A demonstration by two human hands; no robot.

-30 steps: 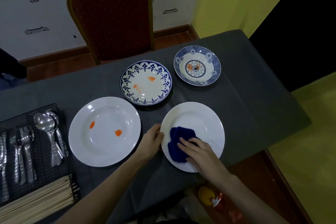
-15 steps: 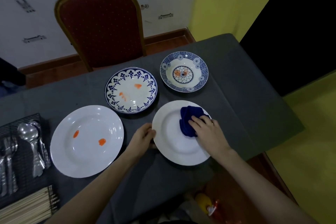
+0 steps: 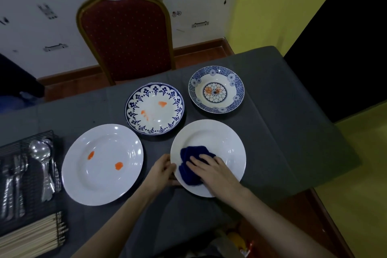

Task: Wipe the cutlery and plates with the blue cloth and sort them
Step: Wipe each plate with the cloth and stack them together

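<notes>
My right hand [image 3: 213, 170] presses the blue cloth [image 3: 191, 165] flat onto a plain white plate [image 3: 222, 138] near the table's front edge. My left hand [image 3: 162, 170] grips that plate's left rim. A second white plate [image 3: 102, 186] with two orange smears lies to the left. Behind them sit a blue-bordered plate [image 3: 155, 109] with orange smears and a blue patterned bowl-plate [image 3: 216, 90] with orange at its centre. Spoons [image 3: 43, 163] and forks [image 3: 14, 182] lie in a black wire tray [image 3: 25, 142] at far left.
Everything rests on a grey tablecloth [image 3: 282, 132]. A bundle of chopsticks [image 3: 31, 236] lies at the tray's near end. A red chair with a gold frame [image 3: 125, 37] stands behind the table. The table's right edge drops to a yellow floor.
My right hand has slid the blue cloth from the plate's upper right back toward its lower left. The left hand has stayed on the rim. The camera view has shifted.
</notes>
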